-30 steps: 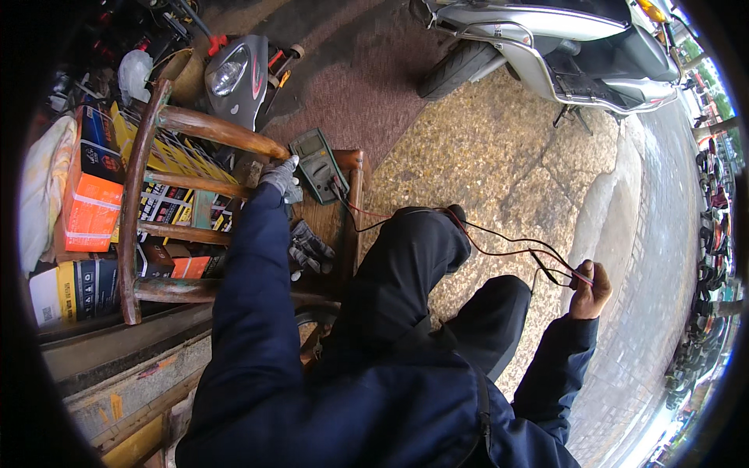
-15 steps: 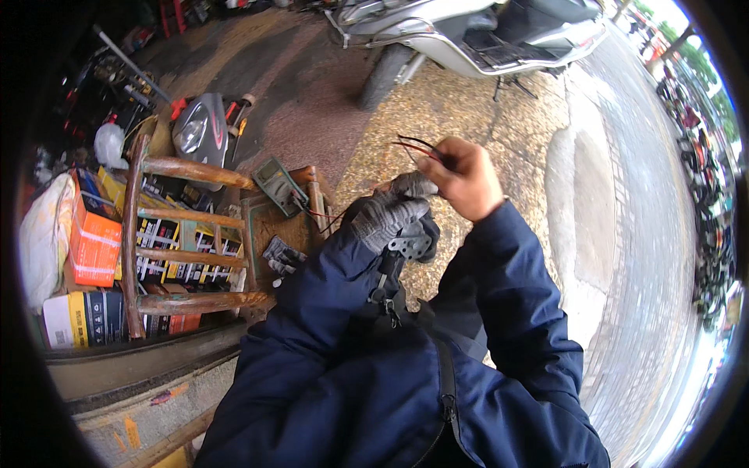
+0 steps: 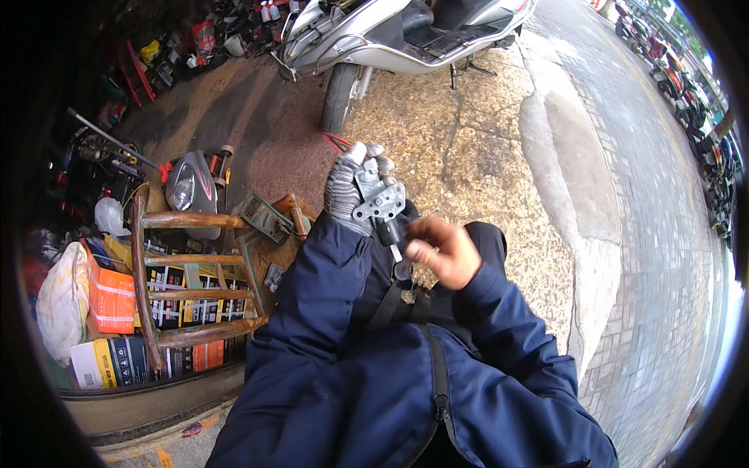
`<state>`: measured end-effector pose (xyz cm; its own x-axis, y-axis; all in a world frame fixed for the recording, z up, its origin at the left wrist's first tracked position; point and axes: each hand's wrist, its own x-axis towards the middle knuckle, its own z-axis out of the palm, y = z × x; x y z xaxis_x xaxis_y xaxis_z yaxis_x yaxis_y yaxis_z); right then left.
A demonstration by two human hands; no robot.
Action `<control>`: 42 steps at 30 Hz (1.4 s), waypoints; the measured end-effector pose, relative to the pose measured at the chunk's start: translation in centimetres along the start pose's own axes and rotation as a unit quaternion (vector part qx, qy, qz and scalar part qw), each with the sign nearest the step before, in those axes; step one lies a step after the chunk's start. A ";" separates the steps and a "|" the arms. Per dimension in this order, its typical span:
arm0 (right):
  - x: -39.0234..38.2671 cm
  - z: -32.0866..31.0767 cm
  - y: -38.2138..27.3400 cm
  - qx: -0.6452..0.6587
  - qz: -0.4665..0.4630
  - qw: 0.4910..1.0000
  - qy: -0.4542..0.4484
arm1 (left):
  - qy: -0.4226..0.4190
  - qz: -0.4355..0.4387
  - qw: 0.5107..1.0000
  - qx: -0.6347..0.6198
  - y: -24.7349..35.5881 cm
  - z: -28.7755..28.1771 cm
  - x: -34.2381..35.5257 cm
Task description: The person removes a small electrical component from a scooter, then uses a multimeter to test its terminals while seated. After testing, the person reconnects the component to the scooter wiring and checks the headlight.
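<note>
My left hand (image 3: pixel 347 183), in a grey striped glove, grips a metal ignition lock (image 3: pixel 382 201) with a holed bracket plate. A black barrel (image 3: pixel 392 230) and what looks like a key (image 3: pixel 402 265) point toward my body. Red wires (image 3: pixel 335 141) stick out beyond the gloved fingers. My bare right hand (image 3: pixel 446 251) is close to the barrel, thumb and forefinger apart and slightly blurred. Whether a fingertip touches the barrel I cannot tell.
On the left, a wooden chair frame (image 3: pixel 195 221) stands by boxes (image 3: pixel 113 296). A multimeter (image 3: pixel 265 217) rests beside it. A silver scooter (image 3: pixel 406 47) is parked ahead, near a loose headlight panel (image 3: pixel 191 183). Paving (image 3: pixel 624 156) runs along the right.
My right hand has let go of the wires and come down beside the lock's barrel. My left hand has turned the lock so its plate and key end show. The view has shifted.
</note>
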<state>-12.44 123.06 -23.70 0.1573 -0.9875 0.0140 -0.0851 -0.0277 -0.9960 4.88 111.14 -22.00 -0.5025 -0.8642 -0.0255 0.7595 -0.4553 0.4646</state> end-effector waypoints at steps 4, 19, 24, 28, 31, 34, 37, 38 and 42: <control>-2.3 1.8 1.3 -0.066 -0.083 0.994 0.021 | 0.146 0.067 0.987 -0.007 -1.3 1.3 1.7; 2.9 0.6 5.5 -0.126 -0.027 0.984 0.120 | 0.290 0.050 0.955 -0.037 -1.3 -1.4 7.2; 6.6 -0.5 8.3 -0.162 -0.136 0.958 0.192 | 0.259 0.063 0.963 -0.049 -1.7 -3.3 10.3; 8.6 -1.4 11.2 0.283 0.082 0.953 0.067 | 0.195 0.059 0.978 -0.035 -2.2 -5.0 12.1; 9.2 -1.6 13.2 0.489 0.147 0.859 -0.035 | 0.042 0.017 0.998 -0.047 -2.9 -7.1 12.8; 9.7 -1.3 14.6 0.504 0.219 0.834 -0.056 | 0.001 0.002 0.998 -0.061 -3.2 -9.7 13.5; 10.4 -0.5 15.4 0.483 0.247 0.840 -0.022 | -0.055 -0.012 0.995 -0.079 -3.0 -12.1 14.2; 10.6 -0.4 15.5 0.459 0.248 0.853 -0.013 | -0.042 -0.003 0.996 -0.082 -3.0 -12.7 14.2; 10.9 0.1 15.8 0.408 0.230 0.884 -0.005 | -0.040 -0.020 0.998 -0.043 -2.6 -13.7 14.0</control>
<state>-11.97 111.85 -39.29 0.2997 -0.8634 -0.4058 0.5945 0.5017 -0.6284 1.55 97.28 -35.72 -0.5622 -0.8265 0.0288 0.7688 -0.5095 0.3866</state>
